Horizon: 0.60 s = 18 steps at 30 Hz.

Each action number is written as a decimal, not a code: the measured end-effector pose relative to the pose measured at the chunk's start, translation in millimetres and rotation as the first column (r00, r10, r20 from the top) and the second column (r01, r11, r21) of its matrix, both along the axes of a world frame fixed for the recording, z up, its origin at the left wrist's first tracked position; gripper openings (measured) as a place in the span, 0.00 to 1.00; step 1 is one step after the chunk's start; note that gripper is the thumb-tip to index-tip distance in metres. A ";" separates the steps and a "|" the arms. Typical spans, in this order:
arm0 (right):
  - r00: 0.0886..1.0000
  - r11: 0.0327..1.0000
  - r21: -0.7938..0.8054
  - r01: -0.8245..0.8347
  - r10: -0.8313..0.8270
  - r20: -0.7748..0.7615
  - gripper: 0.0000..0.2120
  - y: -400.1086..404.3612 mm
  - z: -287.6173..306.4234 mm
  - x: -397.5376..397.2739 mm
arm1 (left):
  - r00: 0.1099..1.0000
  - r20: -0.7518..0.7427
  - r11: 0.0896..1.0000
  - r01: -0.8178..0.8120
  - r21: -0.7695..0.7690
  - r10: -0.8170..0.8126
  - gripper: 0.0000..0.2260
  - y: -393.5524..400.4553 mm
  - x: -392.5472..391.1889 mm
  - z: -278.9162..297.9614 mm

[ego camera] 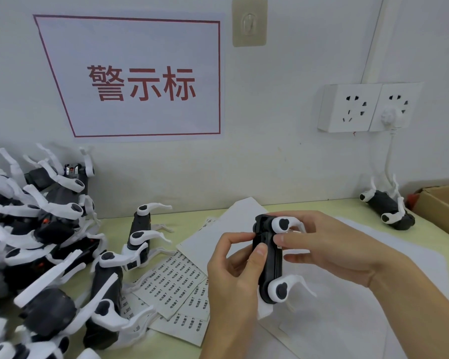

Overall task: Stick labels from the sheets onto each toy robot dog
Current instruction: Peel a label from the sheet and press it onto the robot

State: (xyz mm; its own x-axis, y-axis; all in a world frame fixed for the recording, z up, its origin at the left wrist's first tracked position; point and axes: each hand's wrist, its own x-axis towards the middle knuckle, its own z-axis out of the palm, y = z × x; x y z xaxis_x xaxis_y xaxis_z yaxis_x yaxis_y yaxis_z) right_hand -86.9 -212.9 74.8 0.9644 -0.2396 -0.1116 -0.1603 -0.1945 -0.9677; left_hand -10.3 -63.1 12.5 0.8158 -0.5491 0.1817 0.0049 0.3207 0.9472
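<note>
A black toy robot dog [268, 263] with white legs is held up in mid-frame, lying on its side above the table. My left hand [233, 275] grips its body from the left, thumb on the black shell. My right hand [322, 244] holds it from the right and pinches a small white label against its side. Label sheets [178, 283] printed with rows of small stickers lie on the table left of my hands. Two more dogs [140, 237] [106, 294] lie beside the sheets.
A heap of several black-and-white dogs [31, 229] fills the left edge. One dog [388, 208] lies at the back right by a cardboard box [443, 208]. White blank sheets [347, 320] lie under my hands. A wall socket [368, 107] with a plugged cord hangs above.
</note>
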 end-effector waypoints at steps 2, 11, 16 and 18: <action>1.000 1.000 -0.018 0.011 -0.011 0.002 0.18 0.6 -0.5 1.0 | 1.000 0.001 1.000 0.000 -0.001 0.000 0.07 0.0 0.2 -0.3; 0.999 1.000 -0.023 -0.014 0.015 0.030 0.17 -1.9 -2.5 1.3 | 1.000 0.002 1.000 0.000 0.007 0.000 0.07 -0.5 -0.8 -0.1; 0.998 0.999 -0.024 -0.036 0.037 0.049 0.18 -5.0 -4.4 0.5 | 1.000 0.012 1.000 -0.007 0.010 0.007 0.07 -0.5 0.5 -0.5; 0.997 0.999 -0.014 -0.039 0.040 0.062 0.19 -5.4 -4.2 0.3 | 1.000 0.011 1.000 0.003 0.005 -0.003 0.07 -0.2 0.2 -1.1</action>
State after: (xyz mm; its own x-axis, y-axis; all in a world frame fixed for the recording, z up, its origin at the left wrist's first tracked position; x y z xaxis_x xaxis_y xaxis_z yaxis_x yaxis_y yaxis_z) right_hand -86.5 -218.4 70.6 0.9782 -0.2021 -0.0478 -0.0913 -0.2116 -0.9731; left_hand -10.0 -63.3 11.4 0.8121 -0.5522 0.1883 -0.0049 0.3163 0.9487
